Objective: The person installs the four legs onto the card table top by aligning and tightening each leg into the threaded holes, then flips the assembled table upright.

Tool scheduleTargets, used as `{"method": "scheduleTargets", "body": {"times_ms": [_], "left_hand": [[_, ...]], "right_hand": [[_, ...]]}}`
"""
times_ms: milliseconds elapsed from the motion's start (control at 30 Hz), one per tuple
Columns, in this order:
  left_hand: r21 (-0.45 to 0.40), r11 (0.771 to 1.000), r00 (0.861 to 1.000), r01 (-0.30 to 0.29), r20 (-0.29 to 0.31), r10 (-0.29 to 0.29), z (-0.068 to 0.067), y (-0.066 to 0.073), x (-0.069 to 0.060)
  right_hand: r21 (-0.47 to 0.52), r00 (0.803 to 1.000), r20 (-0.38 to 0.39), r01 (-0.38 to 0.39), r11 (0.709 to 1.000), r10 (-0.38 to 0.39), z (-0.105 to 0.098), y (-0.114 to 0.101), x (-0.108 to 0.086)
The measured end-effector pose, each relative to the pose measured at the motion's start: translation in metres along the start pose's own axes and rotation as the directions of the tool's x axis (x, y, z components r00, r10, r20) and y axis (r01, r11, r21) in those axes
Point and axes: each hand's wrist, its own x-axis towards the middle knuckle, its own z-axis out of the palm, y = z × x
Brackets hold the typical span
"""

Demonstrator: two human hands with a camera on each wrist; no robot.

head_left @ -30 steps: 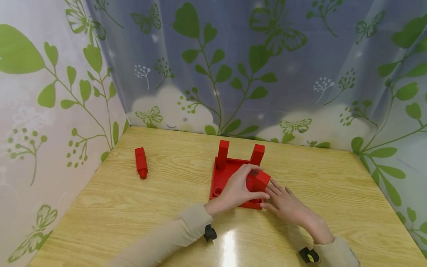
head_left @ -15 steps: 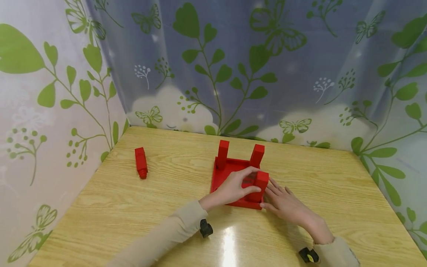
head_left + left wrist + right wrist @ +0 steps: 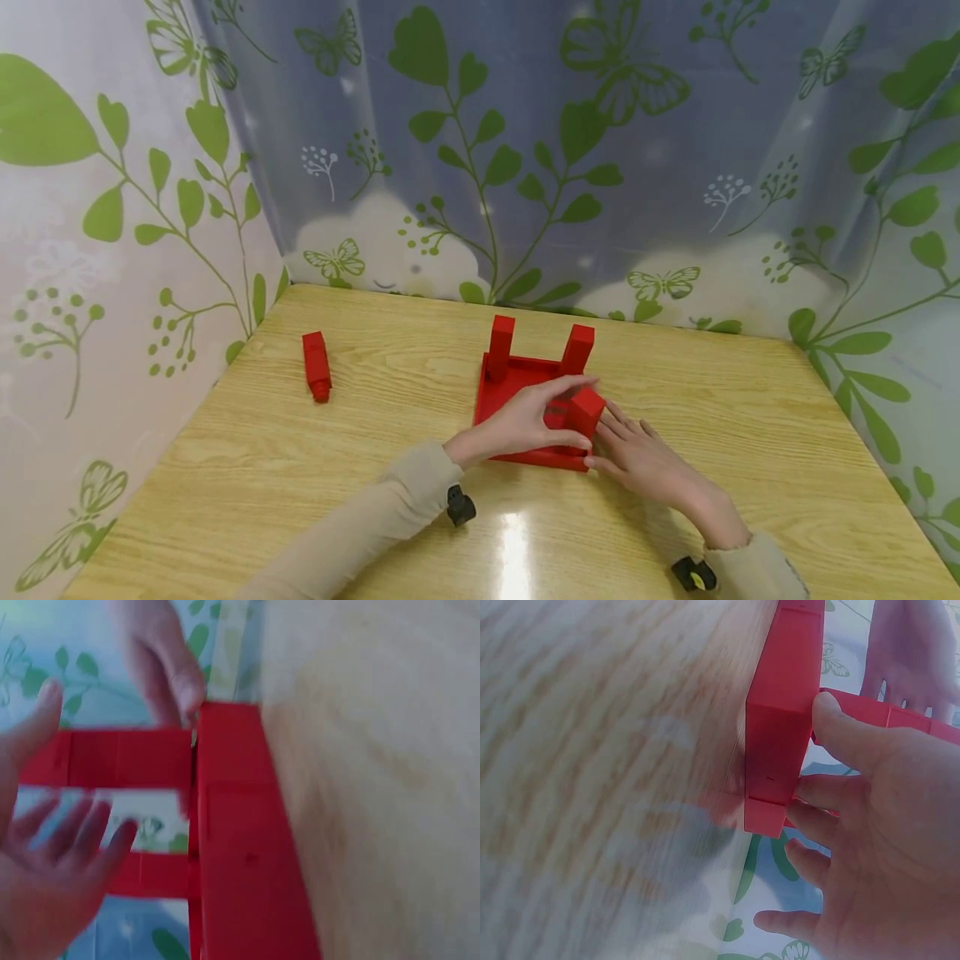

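A red toy tabletop (image 3: 517, 379) lies underside up on the table, with red legs standing from it. At its near right corner stands a red table leg (image 3: 587, 407), turned at an angle to the frame. My left hand (image 3: 517, 423) has its thumb and spread fingers on either side of this leg; in the left wrist view, the fingers (image 3: 67, 832) stand apart from it. My right hand (image 3: 656, 467) grips the tabletop's near right corner, with the thumb (image 3: 832, 712) at the rim and fingertips along the side.
A loose red leg (image 3: 317, 367) with a rounded, ridged end lies at the left of the wooden table (image 3: 375, 333). Two legs, the far-left one (image 3: 501, 346) and the far-right one (image 3: 578, 350), stand upright. Patterned curtains (image 3: 525, 167) enclose the table's back and sides.
The near right leg has turned about its own axis, squared half a second ago and angled now. My left hand has shifted slightly left and its fingers have spread. My right hand stays put.
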Motion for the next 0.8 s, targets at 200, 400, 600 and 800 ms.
{"method": "scheduleTargets", "body": {"times_ms": [200, 400, 600, 800], "left_hand": [[0.116, 0.993, 0.958, 0.03, -0.286, 0.004, 0.023, 0.007, -0.001], [0.093, 0.993, 0.945, 0.076, -0.324, -0.042, 0.029, 0.009, -0.002], [-0.034, 0.998, 0.975, 0.048, -0.216, -0.054, 0.023, 0.005, -0.003], [-0.071, 0.998, 0.998, 0.003, -0.066, -0.008, 0.01, -0.003, 0.001]], "right_hand": [[0.031, 1.0, -0.011, 0.006, 1.0, -0.005, 0.0, 0.001, -0.002], [0.034, 1.0, -0.008, 0.006, 0.999, -0.006, 0.0, 0.0, -0.002], [0.017, 1.0, -0.022, 0.01, 1.0, -0.01, 0.0, 0.0, -0.002], [0.0, 1.0, -0.013, 0.008, 1.0, -0.008, 0.0, 0.0, -0.001]]}}
